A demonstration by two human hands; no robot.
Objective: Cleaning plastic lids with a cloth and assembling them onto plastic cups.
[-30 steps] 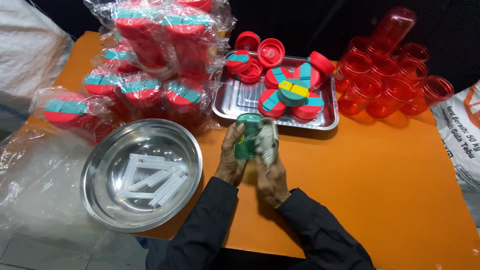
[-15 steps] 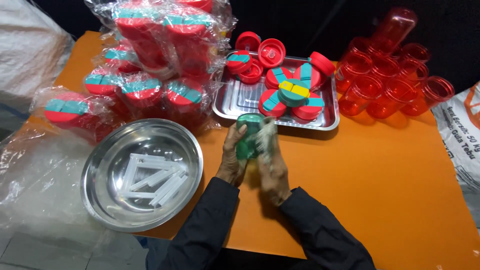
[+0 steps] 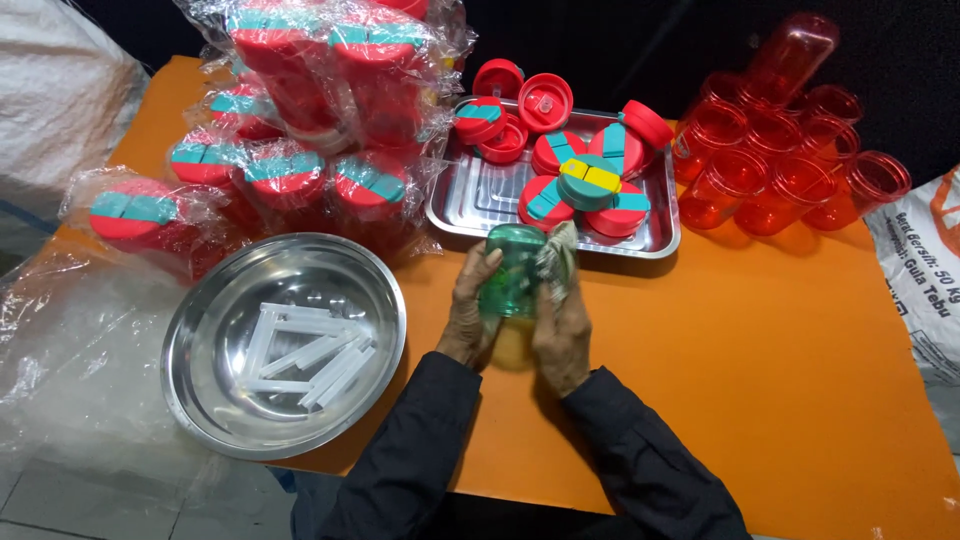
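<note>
Green jar [image 3: 512, 272] clamped between left hand [image 3: 468, 318] and right hand [image 3: 562, 330], cloth [image 3: 555, 255] pinched against it. Lid tray [image 3: 480, 205] just beyond, steel bowl [image 3: 210, 400] left.

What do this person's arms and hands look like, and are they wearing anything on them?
Both arms are covered by long dark sleeves of a plain, slightly creased fabric that end at the wrists. The left hand and the right hand are bare: no gloves show, and no rings, watch or markings can be made out.
</note>
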